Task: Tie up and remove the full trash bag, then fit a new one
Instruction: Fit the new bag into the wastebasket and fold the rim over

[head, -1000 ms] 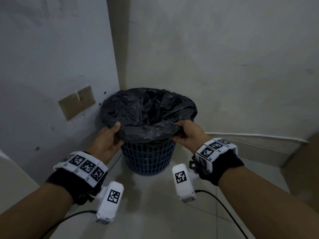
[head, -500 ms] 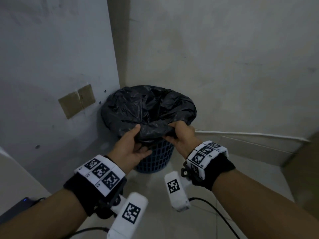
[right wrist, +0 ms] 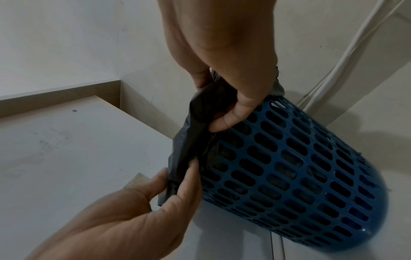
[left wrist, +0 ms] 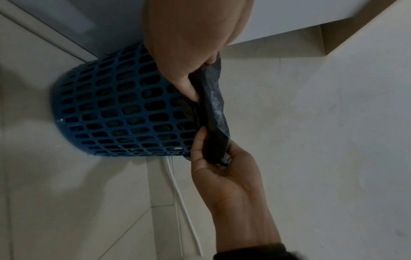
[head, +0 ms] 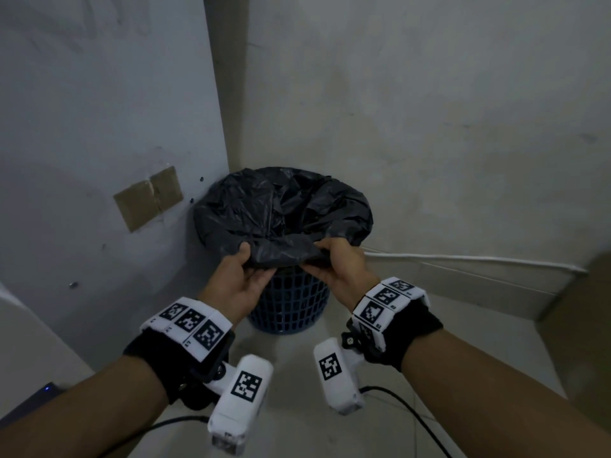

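Black trash bag (head: 281, 209) is sitting inside the blue mesh bin (head: 291, 309), its near edge lifting off the bin's rim. Left hand (head: 238, 279) and right hand (head: 337, 269) are each pinching that edge just above the bin's front.

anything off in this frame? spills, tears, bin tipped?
Nothing stands out. The blue bin stands upright in the corner, the black bag looks intact, and no spill shows on the floor. The left hand and right hand pinch the bag's near edge, lifted off the rim.
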`<control>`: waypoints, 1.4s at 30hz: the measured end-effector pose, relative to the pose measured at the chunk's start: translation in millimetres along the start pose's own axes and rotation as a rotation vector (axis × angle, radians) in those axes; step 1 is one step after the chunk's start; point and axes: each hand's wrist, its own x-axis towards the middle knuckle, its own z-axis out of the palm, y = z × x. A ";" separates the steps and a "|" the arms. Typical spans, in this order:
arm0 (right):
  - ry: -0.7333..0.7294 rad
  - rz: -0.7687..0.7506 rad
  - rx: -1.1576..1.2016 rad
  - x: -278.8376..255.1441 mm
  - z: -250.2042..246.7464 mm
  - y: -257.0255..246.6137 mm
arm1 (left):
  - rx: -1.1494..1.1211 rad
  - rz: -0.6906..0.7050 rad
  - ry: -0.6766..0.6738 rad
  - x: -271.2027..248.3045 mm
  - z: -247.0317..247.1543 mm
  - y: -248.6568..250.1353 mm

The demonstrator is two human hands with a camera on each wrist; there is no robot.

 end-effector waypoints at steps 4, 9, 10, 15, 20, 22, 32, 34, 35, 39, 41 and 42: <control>-0.066 -0.001 0.033 -4.6 -7.0 2.5 | 0.006 0.037 -0.016 10.9 -5.1 0.9; -0.124 0.012 0.131 -5.9 -25.1 5.5 | 0.076 0.078 -0.021 19.6 -8.4 2.0; -0.115 0.024 0.109 -3.6 -26.5 6.3 | 0.084 0.079 -0.022 20.2 -9.4 2.8; 0.042 0.122 -0.066 1.0 -23.7 10.8 | 0.108 0.099 -0.022 27.4 -19.2 8.8; 0.144 0.071 -0.009 5.3 -20.6 3.2 | 0.152 0.122 -0.018 30.7 -20.3 8.4; 0.203 0.045 0.018 6.6 -16.9 -1.0 | 0.156 0.117 -0.013 32.0 -20.8 8.4; 0.081 0.047 0.075 -1.2 -23.0 -17.5 | 0.180 0.133 -0.016 37.7 -24.9 11.3; 0.069 0.057 0.053 2.1 -23.2 -18.0 | 0.185 0.142 -0.004 38.5 -24.0 10.7; 0.072 0.064 0.060 3.3 -22.8 -17.3 | 0.192 0.143 -0.001 38.6 -23.8 10.7; 0.060 0.118 0.062 3.2 -22.3 -17.5 | 0.198 0.123 -0.003 38.6 -26.0 13.3; 0.051 0.157 0.033 2.8 -20.5 -20.0 | 0.199 0.113 -0.015 37.4 -26.1 14.8; 0.062 0.169 0.012 2.3 -20.3 -20.2 | 0.204 0.112 -0.016 37.3 -26.2 15.3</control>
